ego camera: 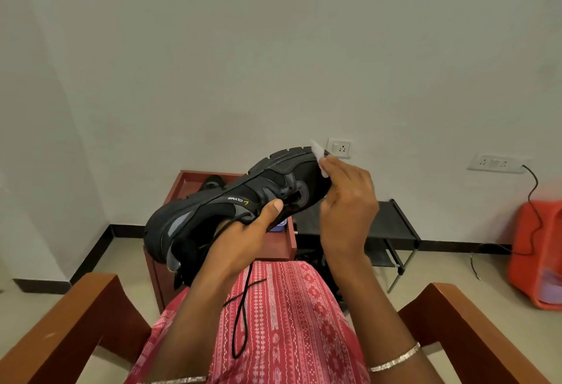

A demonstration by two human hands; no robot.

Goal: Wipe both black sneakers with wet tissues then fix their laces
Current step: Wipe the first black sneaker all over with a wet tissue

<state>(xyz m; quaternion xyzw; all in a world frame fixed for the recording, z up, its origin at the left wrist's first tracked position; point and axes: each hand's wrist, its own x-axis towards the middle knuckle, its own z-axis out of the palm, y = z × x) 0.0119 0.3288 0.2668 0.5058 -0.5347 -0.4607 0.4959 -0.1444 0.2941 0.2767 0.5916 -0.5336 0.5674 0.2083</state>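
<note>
— So, how far along was the job?

— Midway through wiping, I'd judge. The left hand (243, 240) gripped the sneaker (243, 201) sole-up over the lap, thumb by the eyelets; the right hand (346, 201) pinched a wet tissue (319, 155) against the toe. The lace (243, 307) dangled loose below both hands (unfixed).

— Any writing?

— "CLYMB", upside down, just above the left thumb. The second sneaker I couldn't place for certain.

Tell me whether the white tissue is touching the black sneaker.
Touching. The head view shows the right hand pressing the white tissue against the black sneaker at its toe end, no gap visible.
</note>
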